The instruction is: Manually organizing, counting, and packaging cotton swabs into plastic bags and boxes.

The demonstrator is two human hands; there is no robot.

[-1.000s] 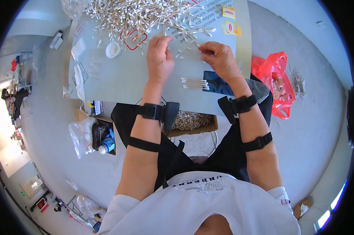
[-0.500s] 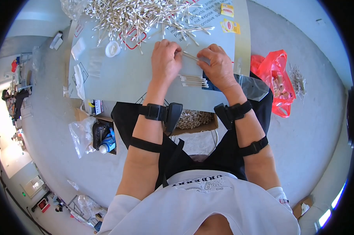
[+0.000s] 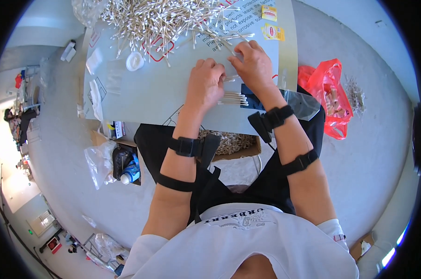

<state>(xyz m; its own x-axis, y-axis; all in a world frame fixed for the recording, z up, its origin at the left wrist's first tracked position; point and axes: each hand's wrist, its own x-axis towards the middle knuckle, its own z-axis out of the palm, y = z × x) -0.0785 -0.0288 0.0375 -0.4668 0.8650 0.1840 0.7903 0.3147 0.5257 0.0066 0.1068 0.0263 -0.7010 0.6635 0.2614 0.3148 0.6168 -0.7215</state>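
Observation:
My left hand (image 3: 206,83) is closed, its fingers curled around cotton swabs (image 3: 230,78) whose tips stick out to the right. Just below it, several cotton swabs (image 3: 233,98) lie side by side in a neat row, partly covered by the hand. Up and to the right, my right hand (image 3: 254,65) pinches at the end of a loose cotton swab (image 3: 228,45) by the pile's edge; the fingertips partly hide that contact. A large heap of cotton swabs (image 3: 150,23) spreads over the far side of the table (image 3: 145,93).
A small round white tub (image 3: 134,61) stands left of my hands. Yellow packets (image 3: 273,32) lie at the far right. A dark flat piece (image 3: 250,98) and clear bag (image 3: 301,103) lie near the right edge. A red plastic bag (image 3: 329,97) hangs beyond; a box of swabs (image 3: 233,143) sits below.
My right hand has moved up and away to the loose swabs at the pile. My left hand has come down and right, nearer the row, with swabs in its fingers.

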